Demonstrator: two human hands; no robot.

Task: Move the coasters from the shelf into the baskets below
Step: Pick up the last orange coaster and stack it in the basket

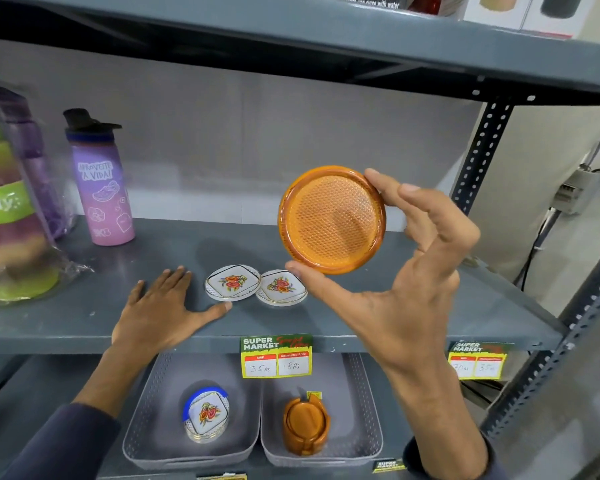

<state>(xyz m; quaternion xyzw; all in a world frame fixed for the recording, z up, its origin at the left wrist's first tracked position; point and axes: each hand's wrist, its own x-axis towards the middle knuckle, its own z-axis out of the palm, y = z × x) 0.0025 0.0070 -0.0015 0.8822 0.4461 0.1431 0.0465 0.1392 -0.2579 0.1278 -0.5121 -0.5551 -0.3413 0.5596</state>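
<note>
My right hand (409, 271) holds a round orange coaster (331, 220) by its rim, lifted above the grey shelf (413, 306) and tilted to face me. Two white coasters with a red flower print lie side by side on the shelf, one (232, 282) left and one (282, 287) right. My left hand (160, 306) rests flat on the shelf just left of them, fingers spread, thumb near the left one. Below stand two grey baskets: the left basket (146, 410) holds a stack of flower coasters (207, 415), the right basket (361, 410) an orange coaster holder (305, 424).
A purple water bottle (101, 188) stands at the shelf's back left, beside a wrapped stack of coloured containers (11, 209). Price tags (276, 356) hang on the shelf's front edge. A perforated metal upright (478, 150) frames the right side, under another shelf overhead.
</note>
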